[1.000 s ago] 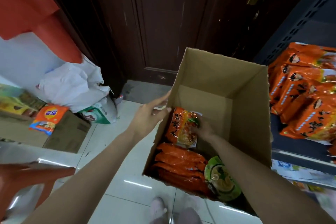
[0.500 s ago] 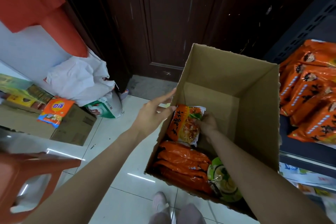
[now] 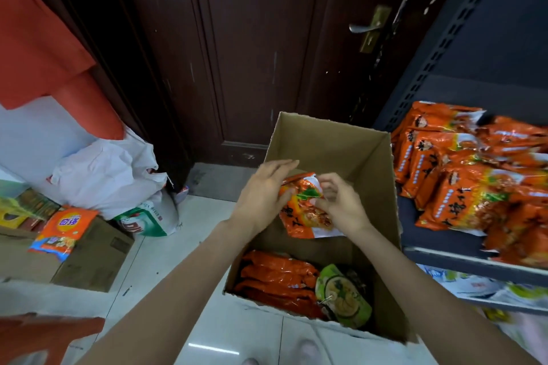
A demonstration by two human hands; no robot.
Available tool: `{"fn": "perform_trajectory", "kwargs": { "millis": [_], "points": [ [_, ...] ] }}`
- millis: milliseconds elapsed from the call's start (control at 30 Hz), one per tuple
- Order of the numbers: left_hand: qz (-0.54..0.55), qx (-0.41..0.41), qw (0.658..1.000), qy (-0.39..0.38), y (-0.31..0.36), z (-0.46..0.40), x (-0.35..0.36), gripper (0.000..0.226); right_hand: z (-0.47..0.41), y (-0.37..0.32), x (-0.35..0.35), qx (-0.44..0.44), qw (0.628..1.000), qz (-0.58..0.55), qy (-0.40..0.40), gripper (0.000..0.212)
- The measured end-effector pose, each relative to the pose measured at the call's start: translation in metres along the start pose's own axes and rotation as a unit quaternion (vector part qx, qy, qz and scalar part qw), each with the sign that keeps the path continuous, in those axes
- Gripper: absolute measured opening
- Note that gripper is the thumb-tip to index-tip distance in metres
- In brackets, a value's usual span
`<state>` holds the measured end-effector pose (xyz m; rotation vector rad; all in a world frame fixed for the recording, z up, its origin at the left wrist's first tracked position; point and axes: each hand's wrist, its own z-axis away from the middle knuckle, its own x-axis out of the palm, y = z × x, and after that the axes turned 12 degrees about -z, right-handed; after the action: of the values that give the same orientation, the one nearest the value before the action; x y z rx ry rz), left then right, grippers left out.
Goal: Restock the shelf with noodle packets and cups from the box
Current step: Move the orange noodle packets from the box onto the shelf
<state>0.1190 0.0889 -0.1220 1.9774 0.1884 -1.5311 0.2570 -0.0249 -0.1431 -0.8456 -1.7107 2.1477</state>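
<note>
Packet (image 3: pixel 307 210) of noodles sits above the box (image 3: pixel 329 154), pinched at its top edge by your right hand (image 3: pixel 341 204) fingers, while your left hand (image 3: pixel 262 195) rests flat-fingered against it, probably steadying it for the shelf (image 3: pixel 439 241) at 3 o'clock.

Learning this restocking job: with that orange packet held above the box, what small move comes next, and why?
Probably carry the orange noodle packet rightward to the shelf. The right hand pinches it, the left hand steadies it above the box, and matching shelf packets are stacked beside it.
</note>
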Motion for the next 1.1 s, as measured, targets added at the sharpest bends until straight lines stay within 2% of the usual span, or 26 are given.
{"fn": "perform_trajectory", "kwargs": {
  "millis": [100,200,333,433,533,633,767,867,967,1100],
  "points": [
    [0.005,0.005,0.997,-0.074,0.013,-0.007,-0.003,0.051,0.014,-0.01,-0.014,-0.037,0.999,0.008,-0.031,0.033],
    [-0.01,-0.015,0.995,-0.094,0.021,-0.004,-0.007,0.036,0.024,-0.006,-0.02,-0.05,0.998,0.006,-0.027,0.033],
    [-0.063,-0.053,0.996,-0.045,0.026,0.011,-0.003,0.032,0.029,0.009,-0.017,-0.036,0.998,0.041,0.028,0.043],
    [-0.064,-0.093,0.994,-0.014,0.019,0.018,0.002,0.033,0.034,0.023,-0.013,0.016,0.999,0.014,0.037,0.041],
    [-0.08,-0.095,0.992,-0.008,0.012,0.023,0.009,0.034,0.038,0.035,-0.003,0.092,0.996,-0.008,-0.002,0.04],
    [-0.15,-0.062,0.986,-0.031,0.004,0.032,0.018,0.035,0.042,0.048,0.01,0.146,0.988,-0.008,-0.048,0.046],
    [-0.184,-0.032,0.981,-0.043,-0.005,0.034,0.023,0.033,0.045,0.052,0.018,0.203,0.966,0.031,-0.156,0.048],
    [-0.168,-0.035,0.984,-0.036,-0.007,0.032,0.023,0.032,0.042,0.054,0.023,0.206,0.954,0.102,-0.193,0.036],
    [-0.15,-0.036,0.987,-0.033,-0.008,0.031,0.021,0.032,0.036,0.057,0.023,0.182,0.956,0.161,-0.167,0.015],
    [-0.139,-0.044,0.989,-0.03,-0.008,0.029,0.017,0.035,0.03,0.06,0.016,0.157,0.967,0.163,-0.119,0.004]
  ]
}}
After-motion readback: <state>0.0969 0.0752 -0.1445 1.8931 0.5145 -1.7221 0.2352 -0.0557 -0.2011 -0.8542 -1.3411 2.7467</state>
